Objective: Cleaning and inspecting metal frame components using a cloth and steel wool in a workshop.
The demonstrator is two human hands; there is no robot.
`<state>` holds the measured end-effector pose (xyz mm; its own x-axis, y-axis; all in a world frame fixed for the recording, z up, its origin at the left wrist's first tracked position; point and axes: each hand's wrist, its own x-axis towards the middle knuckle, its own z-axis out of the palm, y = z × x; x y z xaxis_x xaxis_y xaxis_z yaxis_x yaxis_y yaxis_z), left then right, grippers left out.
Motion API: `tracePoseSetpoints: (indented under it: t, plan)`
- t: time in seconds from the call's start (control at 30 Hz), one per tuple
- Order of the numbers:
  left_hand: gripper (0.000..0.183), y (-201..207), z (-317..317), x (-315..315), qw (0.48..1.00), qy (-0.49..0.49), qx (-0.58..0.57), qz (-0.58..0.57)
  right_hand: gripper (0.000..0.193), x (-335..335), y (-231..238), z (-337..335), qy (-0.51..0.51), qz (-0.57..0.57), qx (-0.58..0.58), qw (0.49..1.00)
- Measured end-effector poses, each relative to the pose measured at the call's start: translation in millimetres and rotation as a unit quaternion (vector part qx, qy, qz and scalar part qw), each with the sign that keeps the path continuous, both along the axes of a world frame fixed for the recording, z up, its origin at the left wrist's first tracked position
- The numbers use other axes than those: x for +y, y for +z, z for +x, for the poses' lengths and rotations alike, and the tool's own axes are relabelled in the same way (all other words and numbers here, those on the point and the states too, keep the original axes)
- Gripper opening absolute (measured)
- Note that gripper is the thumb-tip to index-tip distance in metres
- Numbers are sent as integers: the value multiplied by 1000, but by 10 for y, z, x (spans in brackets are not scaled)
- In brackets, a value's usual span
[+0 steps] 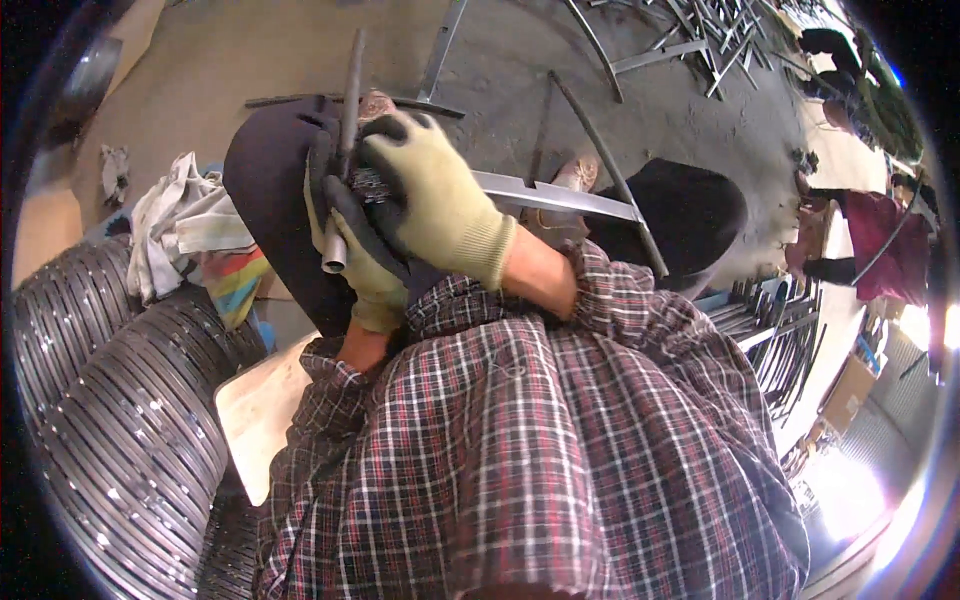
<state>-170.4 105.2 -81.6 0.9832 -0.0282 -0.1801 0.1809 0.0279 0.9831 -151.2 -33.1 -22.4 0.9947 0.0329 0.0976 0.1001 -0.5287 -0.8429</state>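
An H-shaped metal frame lies across my lap: two round tubes joined by a flat crossbar (555,196). My left hand (368,270), in a yellow-and-black work glove, is closed around the near-left tube (352,95), whose open lower end sticks out below the fingers. My right hand (432,195), gloved alike, is closed over a grey wiry pad (371,184), which sits against the joint of tube and crossbar. The fingers partly hide both pad and joint. The other tube (610,165) slants above my right thigh, with neither hand on it.
At left stand large bundles of black strips (135,430), with crumpled cloths (190,220) on top. More metal frames (440,60) lie on the floor ahead, and a heap of metal pieces (710,40) lies far right. Another person (885,240) is at the right edge.
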Motion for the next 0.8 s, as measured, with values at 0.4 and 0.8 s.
tracePoseSetpoints:
  t: [0.4,0.8]
  plan:
    - [38,335,130,-75,973,62,-182,127,35,-784,-351,-793,-177,-69,195,962]
    - [43,413,200,-138,977,42,-178,108,32,-1520,-358,-1256,-187,-92,288,935]
